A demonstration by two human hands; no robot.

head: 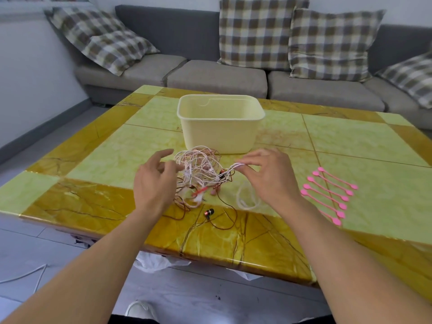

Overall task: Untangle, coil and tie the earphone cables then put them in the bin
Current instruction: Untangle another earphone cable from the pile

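Lying in a loose heap on the table (93,146) just in front of the bin (219,134), the earphone cables (198,174) look thin, light and limp, best taken at a free strand on the edge. The right hand (268,176) pinches a white strand; the left hand (154,181) hovers beside the tangle, fingers spread and relaxed, holding nothing.

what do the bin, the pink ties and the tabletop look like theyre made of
Bin: likely plastic, matte cream, with a moulded rolled rim. Ties: probably silicone or soft plastic, thin flat pink strips with round ends. Tabletop: glossy, veined like marble, though possibly a printed finish.
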